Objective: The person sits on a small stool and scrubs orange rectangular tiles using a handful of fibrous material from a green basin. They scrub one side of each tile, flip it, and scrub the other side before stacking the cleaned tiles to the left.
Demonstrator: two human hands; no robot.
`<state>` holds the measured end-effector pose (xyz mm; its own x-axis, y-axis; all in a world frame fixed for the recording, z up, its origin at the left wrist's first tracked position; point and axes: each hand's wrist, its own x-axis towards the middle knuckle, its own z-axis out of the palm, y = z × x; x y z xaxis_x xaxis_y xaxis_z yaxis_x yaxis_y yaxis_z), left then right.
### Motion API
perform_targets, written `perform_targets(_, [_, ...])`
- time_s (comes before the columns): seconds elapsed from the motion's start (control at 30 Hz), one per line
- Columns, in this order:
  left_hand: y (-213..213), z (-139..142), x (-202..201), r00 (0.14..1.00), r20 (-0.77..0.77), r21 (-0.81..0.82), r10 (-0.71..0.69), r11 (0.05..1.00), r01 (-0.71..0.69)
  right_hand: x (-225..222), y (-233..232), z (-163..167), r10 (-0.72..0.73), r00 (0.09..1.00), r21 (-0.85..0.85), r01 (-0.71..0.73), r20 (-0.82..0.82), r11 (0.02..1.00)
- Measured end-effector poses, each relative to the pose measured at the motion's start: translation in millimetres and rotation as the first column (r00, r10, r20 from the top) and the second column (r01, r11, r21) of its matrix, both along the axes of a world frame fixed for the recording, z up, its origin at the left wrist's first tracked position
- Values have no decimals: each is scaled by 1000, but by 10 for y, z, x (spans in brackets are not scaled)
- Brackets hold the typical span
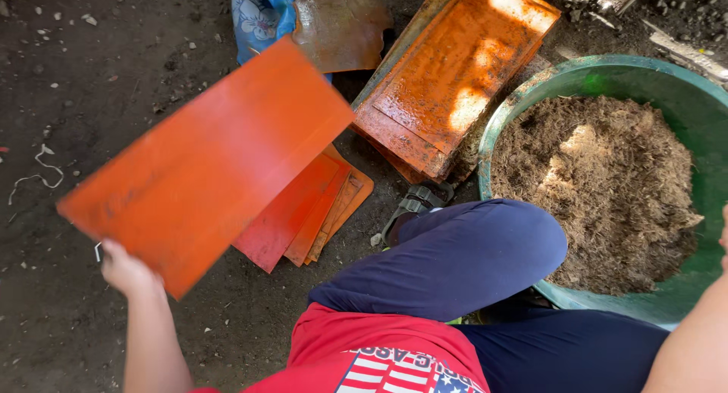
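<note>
My left hand [125, 270] grips the near corner of a flat orange rectangular plate [205, 165] and holds it tilted above the dirt ground. Under its right end a short stack of similar orange plates [315, 211] lies on the ground. My right arm shows at the lower right edge, and only a sliver of my right hand [724, 237] appears at the frame border by the green tub, too little to tell what it does.
A green round tub [599, 78] full of brown fibrous soil stands at the right. A pile of rusty orange trays [447, 78] leans behind it. A blue floral cloth [258, 14] and a rusty sheet lie at the top. My bent knee in dark trousers [462, 256] fills the centre.
</note>
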<state>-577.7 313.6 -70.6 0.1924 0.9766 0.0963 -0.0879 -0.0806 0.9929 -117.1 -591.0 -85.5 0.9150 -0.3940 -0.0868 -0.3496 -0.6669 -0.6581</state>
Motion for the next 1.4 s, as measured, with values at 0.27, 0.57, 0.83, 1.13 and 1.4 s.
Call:
perform_targets(0.27, [-657, -541, -437, 947, -117, -273, 298, 907, -320, -120, 308, 111, 90, 991, -138, -103, -100, 985])
perform_targets(0.57, [-694, -892, 196, 492, -849, -187, 192, 762, -620, -243, 601, 391, 9, 936, -420, -167, -352, 892])
perform_targets(0.83, [-1372, -1170, 2413, 592, -682, 62, -430, 773, 632, -276, 853, -64, 59, 916, -337, -205, -396, 919])
perform_targets(1.13, [-2971, -1288, 4754, 671, -17, -662, -742, 511, 548, -424, 1790, -793, 231, 943, 38, -229, -241, 973])
perform_targets(1.4, [-4164, -1558, 4796, 703, 170, -851, -691, 257, 458, -352, 1913, -1026, 123, 950, 82, -103, -287, 991])
